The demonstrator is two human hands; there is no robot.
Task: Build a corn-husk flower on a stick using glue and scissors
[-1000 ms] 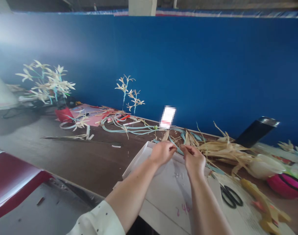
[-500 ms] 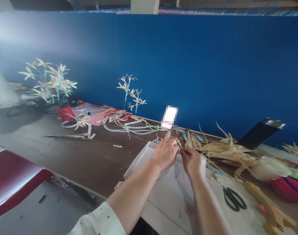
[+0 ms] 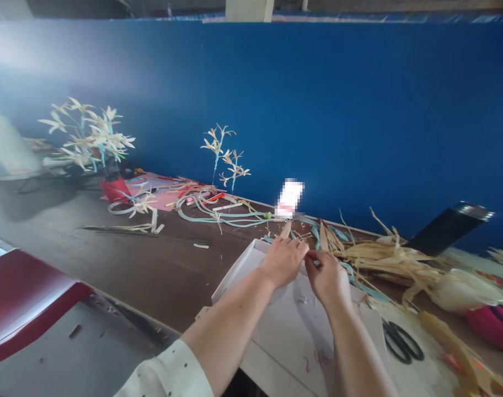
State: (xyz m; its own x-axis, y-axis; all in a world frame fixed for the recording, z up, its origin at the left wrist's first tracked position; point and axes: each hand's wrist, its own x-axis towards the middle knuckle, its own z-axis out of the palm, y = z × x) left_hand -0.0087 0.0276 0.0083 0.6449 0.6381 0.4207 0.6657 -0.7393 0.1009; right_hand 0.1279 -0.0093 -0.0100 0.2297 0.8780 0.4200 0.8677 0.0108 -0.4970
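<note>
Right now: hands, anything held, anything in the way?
Left hand and right hand meet above white cardboard tray. Anything pinched is hidden. Dried husks lie beyond, rightward; black-handled scissors right of right forearm.

Craft workshop, by the look of it, or a makeshift handwork station. Long brown surface (image 3: 181,270) ran along a blue partition (image 3: 338,110), strewn with materials: dry husk-like strips (image 3: 375,256) heaped at right, looped pale-blue cords (image 3: 235,225), pink and red papers (image 3: 164,199). Black-handled scissors (image 3: 401,342) lay near. Handmade-looking pale flowers (image 3: 106,135) stood in a red pot (image 3: 116,190). Small offcuts scattered about.
</note>
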